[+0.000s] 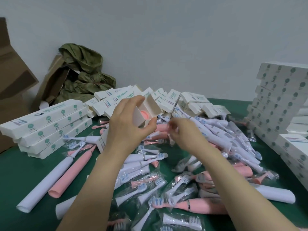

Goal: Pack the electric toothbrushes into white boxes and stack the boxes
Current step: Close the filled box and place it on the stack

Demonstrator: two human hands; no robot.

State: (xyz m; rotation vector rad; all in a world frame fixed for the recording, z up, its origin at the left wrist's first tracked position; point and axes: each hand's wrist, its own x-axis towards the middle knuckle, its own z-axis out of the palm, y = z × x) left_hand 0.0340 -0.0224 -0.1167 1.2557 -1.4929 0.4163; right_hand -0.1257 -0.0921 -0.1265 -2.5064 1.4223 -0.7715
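White card boxes sit in two neat stacks, a low left pile (46, 127) and a tall right pile (280, 100). They look shut and full, so part of the job seems done.

A lot is left, I think. Many toothbrushes (216, 130), pink ones and pale ones, lie in a big heap on the green tabletop (20, 172). They are long, smooth and round like sticks. Small brush heads (150, 185) lie among them in clear, shiny, crinkly bags. At the back, loose boxes (173, 99) lie in a jumble, some with flaps open.

The left hand (128, 125) is curled round one white box (150, 104) and holds it up over the heap. Its end flaps stand open. The round end of a pink toothbrush (144, 113) shows inside, so this box looks part filled and not yet closed.

The right hand (186, 135) is just beside the box with bent fingers. It is blurry, so I cannot tell if it pinches anything.
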